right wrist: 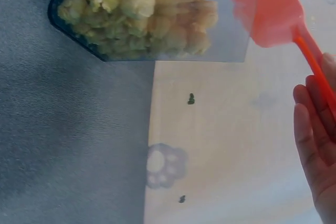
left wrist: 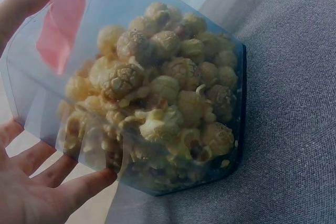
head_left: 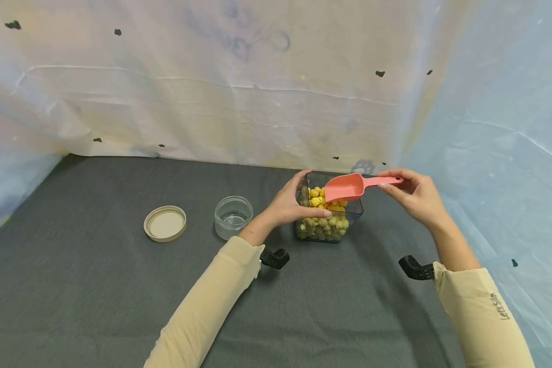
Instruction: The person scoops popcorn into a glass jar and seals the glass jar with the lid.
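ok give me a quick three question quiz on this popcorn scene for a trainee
1. True or false: the left hand grips the clear square plastic tub of yellow popcorn.
2. Which hand holds the pink plastic scoop? A) left B) right C) both
3. Fill in: the round beige lid lies on the dark grey cloth, to the ___ of the small clear empty jar in the head view.

Key
1. True; its fingers wrap the tub's side.
2. B; the right hand pinches the handle, scoop held over the tub.
3. left; lid and jar lie apart.
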The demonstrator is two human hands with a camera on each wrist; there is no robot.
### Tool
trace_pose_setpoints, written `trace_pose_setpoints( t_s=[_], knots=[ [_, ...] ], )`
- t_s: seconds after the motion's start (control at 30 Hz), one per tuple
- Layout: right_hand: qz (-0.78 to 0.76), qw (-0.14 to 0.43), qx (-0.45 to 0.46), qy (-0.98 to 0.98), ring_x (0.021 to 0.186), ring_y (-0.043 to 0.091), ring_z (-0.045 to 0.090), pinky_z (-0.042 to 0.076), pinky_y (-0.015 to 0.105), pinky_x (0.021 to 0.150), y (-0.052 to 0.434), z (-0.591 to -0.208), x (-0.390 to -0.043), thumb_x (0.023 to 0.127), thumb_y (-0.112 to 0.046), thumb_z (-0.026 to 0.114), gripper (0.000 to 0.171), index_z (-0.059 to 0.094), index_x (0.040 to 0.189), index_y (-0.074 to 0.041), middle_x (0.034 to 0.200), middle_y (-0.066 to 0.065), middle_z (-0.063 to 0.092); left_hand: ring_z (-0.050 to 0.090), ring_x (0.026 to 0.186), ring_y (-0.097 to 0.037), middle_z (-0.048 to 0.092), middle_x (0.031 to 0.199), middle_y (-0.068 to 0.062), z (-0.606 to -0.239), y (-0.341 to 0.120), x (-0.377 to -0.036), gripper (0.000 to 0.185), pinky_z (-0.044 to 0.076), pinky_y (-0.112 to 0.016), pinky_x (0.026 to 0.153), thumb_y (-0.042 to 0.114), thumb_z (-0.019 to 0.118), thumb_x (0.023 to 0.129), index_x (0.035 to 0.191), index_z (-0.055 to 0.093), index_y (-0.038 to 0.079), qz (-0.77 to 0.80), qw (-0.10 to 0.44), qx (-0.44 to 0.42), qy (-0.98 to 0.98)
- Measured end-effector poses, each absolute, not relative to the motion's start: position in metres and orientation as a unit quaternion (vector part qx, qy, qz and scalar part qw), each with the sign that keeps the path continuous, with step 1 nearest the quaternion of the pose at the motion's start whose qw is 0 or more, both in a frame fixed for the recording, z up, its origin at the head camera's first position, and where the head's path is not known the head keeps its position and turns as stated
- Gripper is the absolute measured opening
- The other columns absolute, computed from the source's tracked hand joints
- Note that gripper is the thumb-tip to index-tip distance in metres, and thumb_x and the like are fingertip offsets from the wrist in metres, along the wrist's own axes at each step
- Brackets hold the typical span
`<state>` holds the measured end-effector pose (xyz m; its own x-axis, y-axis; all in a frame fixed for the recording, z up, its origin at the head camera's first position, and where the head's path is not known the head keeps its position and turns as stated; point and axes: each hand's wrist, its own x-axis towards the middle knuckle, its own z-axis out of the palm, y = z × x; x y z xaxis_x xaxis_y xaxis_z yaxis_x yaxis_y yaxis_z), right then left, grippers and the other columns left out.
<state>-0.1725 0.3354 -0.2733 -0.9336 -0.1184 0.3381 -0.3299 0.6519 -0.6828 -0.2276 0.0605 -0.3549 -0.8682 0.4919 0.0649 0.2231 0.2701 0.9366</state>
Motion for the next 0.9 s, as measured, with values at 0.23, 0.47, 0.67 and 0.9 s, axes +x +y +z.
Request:
trace_pose_setpoints(
  t_s=[0.23, 0.47, 0.67, 0.9],
  knots=[
    [0.356, 0.144, 0.131, -0.914, 0.071, -0.004, 0.059, 0.037, 0.018, 0.054, 0.333, -0.26, -0.173, 0.088, -0.007, 0.069, 0.026, 0.067, 0.112, 0.003, 0.084, -0.025, 0.062, 0.031, 0.14, -0.022, 0.026, 0.155, -0.001, -0.354, 0.061, -0.227, 0.101, 0.035, -0.056, 0.106, 0.04, 0.083, 0.071, 0.151, 0.021, 0.036, 0.56, 0.12, 0.224, 0.789],
    [0.318, 0.144, 0.116, -0.93, 0.067, 0.0, 0.057, 0.038, 0.019, 0.052, 0.331, -0.252, -0.174, 0.088, -0.011, 0.07, 0.024, 0.07, 0.109, -0.002, 0.082, -0.028, 0.06, 0.031, 0.141, -0.023, 0.026, 0.156, -0.003, -0.355, 0.062, -0.227, 0.101, 0.035, -0.057, 0.106, 0.041, 0.083, 0.071, 0.15, 0.021, 0.037, 0.563, 0.122, 0.225, 0.786],
    [0.289, 0.136, 0.101, -0.942, 0.071, -0.004, 0.057, 0.039, 0.02, 0.056, 0.328, -0.249, -0.175, 0.088, -0.017, 0.071, 0.025, 0.07, 0.11, -0.006, 0.094, -0.008, 0.067, 0.03, 0.141, -0.021, 0.025, 0.156, 0.0, -0.356, 0.063, -0.227, 0.101, 0.034, -0.057, 0.106, 0.042, 0.084, 0.071, 0.149, 0.021, 0.041, 0.564, 0.124, 0.221, 0.786],
    [0.276, 0.126, 0.108, -0.947, 0.073, -0.006, 0.055, 0.041, 0.018, 0.058, 0.325, -0.248, -0.176, 0.089, -0.016, 0.069, 0.025, 0.069, 0.111, -0.005, 0.103, 0.016, 0.067, 0.029, 0.141, -0.02, 0.023, 0.156, 0.002, -0.356, 0.062, -0.227, 0.101, 0.034, -0.057, 0.107, 0.041, 0.084, 0.071, 0.149, 0.021, 0.041, 0.565, 0.124, 0.22, 0.786]
  ],
)
